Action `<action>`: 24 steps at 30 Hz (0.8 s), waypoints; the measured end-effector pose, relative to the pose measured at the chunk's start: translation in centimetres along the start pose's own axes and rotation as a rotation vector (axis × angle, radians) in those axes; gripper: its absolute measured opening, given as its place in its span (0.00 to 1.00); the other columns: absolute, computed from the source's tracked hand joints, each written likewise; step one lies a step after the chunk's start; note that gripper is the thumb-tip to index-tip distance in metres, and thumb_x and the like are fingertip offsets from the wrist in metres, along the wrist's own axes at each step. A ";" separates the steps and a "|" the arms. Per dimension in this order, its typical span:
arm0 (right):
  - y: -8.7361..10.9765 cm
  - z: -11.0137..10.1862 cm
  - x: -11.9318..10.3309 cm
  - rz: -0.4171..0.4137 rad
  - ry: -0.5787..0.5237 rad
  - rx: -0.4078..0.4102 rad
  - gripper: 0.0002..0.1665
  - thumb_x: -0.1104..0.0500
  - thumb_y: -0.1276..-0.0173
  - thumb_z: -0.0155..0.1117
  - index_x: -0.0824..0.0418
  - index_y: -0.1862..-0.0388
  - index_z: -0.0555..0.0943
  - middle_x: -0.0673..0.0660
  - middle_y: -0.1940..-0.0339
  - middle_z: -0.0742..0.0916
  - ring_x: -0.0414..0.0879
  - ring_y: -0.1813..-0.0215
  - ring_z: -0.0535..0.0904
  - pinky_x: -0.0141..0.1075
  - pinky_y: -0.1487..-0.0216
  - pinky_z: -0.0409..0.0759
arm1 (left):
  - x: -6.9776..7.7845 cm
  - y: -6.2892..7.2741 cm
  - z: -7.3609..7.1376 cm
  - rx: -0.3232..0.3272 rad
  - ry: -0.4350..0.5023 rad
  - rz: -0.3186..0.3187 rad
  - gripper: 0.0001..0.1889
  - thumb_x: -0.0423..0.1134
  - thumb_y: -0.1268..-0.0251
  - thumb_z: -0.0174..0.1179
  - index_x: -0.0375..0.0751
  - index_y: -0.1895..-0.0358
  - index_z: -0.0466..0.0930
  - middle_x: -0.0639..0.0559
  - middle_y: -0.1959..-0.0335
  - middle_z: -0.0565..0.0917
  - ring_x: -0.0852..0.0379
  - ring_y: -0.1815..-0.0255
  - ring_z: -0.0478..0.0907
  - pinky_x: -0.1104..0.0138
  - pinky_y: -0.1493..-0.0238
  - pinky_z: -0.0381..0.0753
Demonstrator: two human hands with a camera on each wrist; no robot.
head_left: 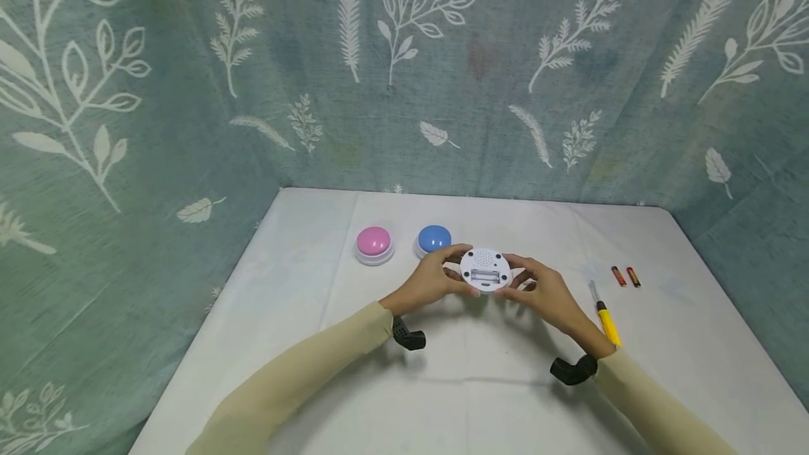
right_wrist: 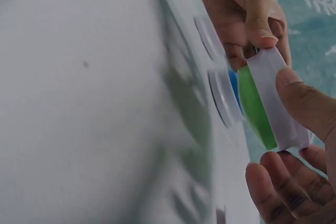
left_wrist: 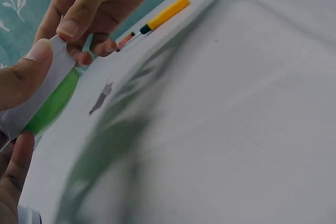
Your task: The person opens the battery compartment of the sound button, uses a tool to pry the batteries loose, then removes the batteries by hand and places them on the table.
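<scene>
Above the white table, both hands hold a round buzzer button (head_left: 485, 269) with its white underside turned up towards the head camera. Its battery compartment is uncovered, with small dark feet around it. The green dome (left_wrist: 55, 100) faces down, away from the head view. My left hand (head_left: 437, 277) grips the left rim, its thumb on the near edge and fingers at the far side. On the opposite rim, my right hand (head_left: 545, 292) pinches the white casing between thumb and fingers. In the right wrist view, some right-hand fingers (right_wrist: 286, 190) hang below the casing.
A pink buzzer button (head_left: 373, 243) and a blue one (head_left: 434, 239) stand dome up at the back. On the right lie two small red-and-black batteries (head_left: 619, 276) and a yellow-handled screwdriver (head_left: 608, 323), close beside the right forearm. Patterned green cloth (head_left: 404, 125) hangs behind the table.
</scene>
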State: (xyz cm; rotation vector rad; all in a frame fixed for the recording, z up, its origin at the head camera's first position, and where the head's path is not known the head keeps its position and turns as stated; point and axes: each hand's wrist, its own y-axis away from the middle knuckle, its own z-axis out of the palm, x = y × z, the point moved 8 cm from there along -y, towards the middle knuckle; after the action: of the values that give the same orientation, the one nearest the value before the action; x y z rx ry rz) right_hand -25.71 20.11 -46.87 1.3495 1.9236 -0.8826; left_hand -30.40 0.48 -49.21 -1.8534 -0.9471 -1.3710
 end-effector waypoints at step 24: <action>-3.1 -5.9 7.5 0.229 -0.013 0.039 0.50 0.41 0.36 0.76 0.52 0.20 0.66 0.59 0.30 0.75 0.56 0.49 0.80 0.45 0.63 0.83 | -0.7 -10.3 3.6 0.084 -0.116 0.063 0.42 0.41 0.47 0.81 0.45 0.27 0.73 0.52 0.44 0.82 0.59 0.50 0.82 0.68 0.53 0.83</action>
State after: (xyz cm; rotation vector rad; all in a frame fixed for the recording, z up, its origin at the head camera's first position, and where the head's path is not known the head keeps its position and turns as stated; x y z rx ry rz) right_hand -31.47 28.09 -48.88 1.5469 1.7084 -0.8162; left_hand -37.38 8.83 -50.04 -1.8992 -0.9802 -1.1796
